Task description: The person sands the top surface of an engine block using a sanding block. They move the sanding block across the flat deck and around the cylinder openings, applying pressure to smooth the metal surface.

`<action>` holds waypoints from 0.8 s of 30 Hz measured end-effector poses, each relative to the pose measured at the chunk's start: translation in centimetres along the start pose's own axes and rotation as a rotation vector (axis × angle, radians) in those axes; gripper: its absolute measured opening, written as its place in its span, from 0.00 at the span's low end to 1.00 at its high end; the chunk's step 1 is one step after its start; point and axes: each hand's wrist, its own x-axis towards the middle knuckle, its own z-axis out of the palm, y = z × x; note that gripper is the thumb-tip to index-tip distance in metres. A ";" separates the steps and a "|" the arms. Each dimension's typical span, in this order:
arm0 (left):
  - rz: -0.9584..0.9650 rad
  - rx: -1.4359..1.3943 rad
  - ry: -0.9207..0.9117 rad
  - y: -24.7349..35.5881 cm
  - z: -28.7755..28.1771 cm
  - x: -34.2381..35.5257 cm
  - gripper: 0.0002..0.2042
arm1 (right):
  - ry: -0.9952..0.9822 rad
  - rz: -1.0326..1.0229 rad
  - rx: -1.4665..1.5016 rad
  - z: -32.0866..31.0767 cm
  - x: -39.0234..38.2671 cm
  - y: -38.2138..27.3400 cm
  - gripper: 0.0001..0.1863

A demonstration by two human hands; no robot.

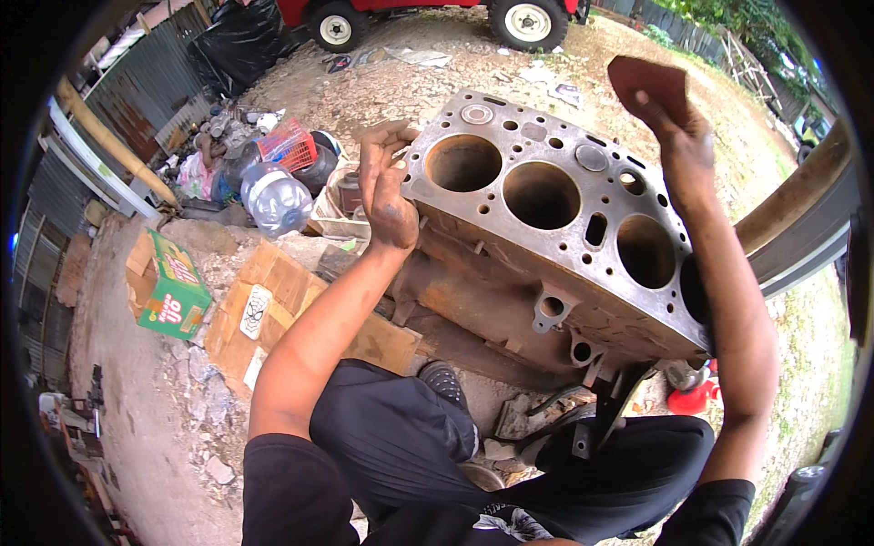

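A large rusty engine block (546, 241) stands in front of my knees, its flat grey top face turned up toward me. Round cylinder bores and many smaller holes open in that face. My right hand (687, 150) is raised above the block's far right side, pinching a reddish-brown sheet of sandpaper (648, 82) with the thumb laid over it. The sheet is clear of the metal. At the block's left end is my left hand (390, 196), fingers bent and apart, holding nothing. Whether its fingertips touch the block's edge I cannot tell.
Left of the block lie a flattened cardboard piece (273, 300) and a green box (168, 287). Beyond them are a clear plastic jug (273, 200) and a red crate (288, 144). A red object (692, 399) sits by the block's near right end. A red vehicle (419, 4) is parked behind.
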 end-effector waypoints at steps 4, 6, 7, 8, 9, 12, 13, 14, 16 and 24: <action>0.011 0.044 -0.004 -0.5 -0.3 -0.2 0.26 | -0.191 -0.178 -0.615 0.3 -0.2 -1.1 0.14; 0.057 0.016 0.042 -0.8 0.2 -0.3 0.27 | -0.224 -0.320 -0.534 2.5 -1.4 -2.6 0.17; 0.076 0.004 0.065 -1.3 0.4 -0.4 0.28 | -0.246 -0.310 -0.563 3.2 -1.8 -3.0 0.20; 0.079 0.000 0.056 -1.5 0.2 -0.5 0.29 | -0.307 -0.373 -0.572 4.4 -2.5 -4.3 0.24; 0.078 0.001 0.056 -1.7 0.0 -0.6 0.29 | -0.368 -0.437 -0.579 5.6 -3.2 -5.9 0.28; 0.063 0.065 0.026 -1.2 0.0 -0.7 0.29 | -0.618 -0.550 -0.602 8.1 -5.3 -8.5 0.26; 0.054 0.038 0.013 -1.4 0.2 -0.6 0.29 | -0.693 -0.577 -0.645 8.5 -6.1 -9.0 0.28; 0.042 0.024 0.001 -1.4 -0.1 -0.6 0.28 | -0.752 -0.551 -0.710 9.4 -7.5 -9.3 0.26; -0.006 -0.023 0.007 -1.1 0.2 -1.0 0.27 | -0.775 -0.480 -0.867 10.2 -10.4 -9.1 0.26; -0.009 -0.109 0.001 -2.6 -0.2 -0.9 0.30 | -0.700 -0.607 -0.853 13.4 -10.3 -7.6 0.33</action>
